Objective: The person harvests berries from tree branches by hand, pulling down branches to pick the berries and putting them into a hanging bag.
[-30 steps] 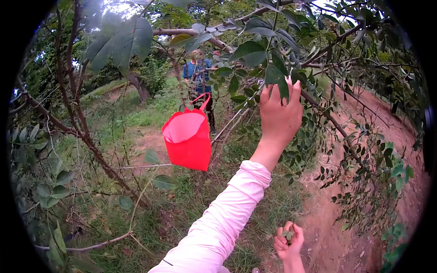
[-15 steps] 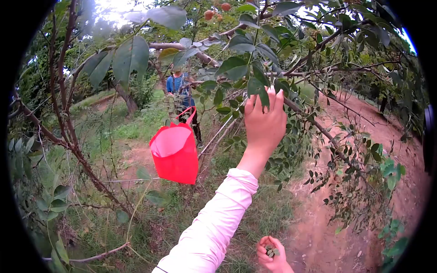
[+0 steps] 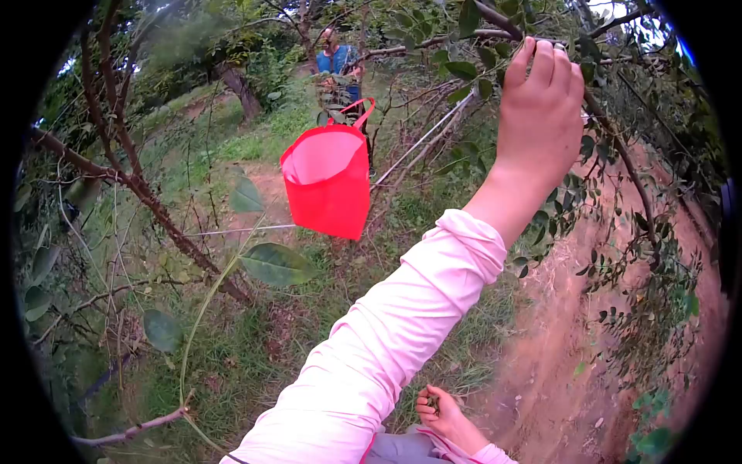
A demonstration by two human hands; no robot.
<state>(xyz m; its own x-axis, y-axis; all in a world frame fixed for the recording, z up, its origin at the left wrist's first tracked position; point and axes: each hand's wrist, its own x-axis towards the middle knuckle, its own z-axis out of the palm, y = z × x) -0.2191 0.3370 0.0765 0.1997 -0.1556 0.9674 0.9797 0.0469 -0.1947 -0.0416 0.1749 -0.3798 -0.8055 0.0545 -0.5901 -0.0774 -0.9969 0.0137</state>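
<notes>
My left hand (image 3: 543, 108) reaches up in the upper right, its fingers curled over a leafy branch (image 3: 498, 19). The fingertips are partly hidden behind the branch and leaves. Low in the view, my right hand (image 3: 440, 410) is closed around small green leaves (image 3: 433, 404) that show in its palm. A red fabric bag (image 3: 328, 193) hangs by its handle left of my left hand, its top gaping and pale inside.
Thorny bare stems (image 3: 147, 193) stand on the left, with large leaves (image 3: 276, 264) close by. A thin pale line (image 3: 425, 139) slants behind the bag. Another person (image 3: 337, 62) in blue stands beyond it. A dirt path (image 3: 556, 340) runs along the right.
The view has tilted down and shifted. My left hand appears higher and farther right, still at the branches. My right hand stays low, now with more of its forearm showing.
</notes>
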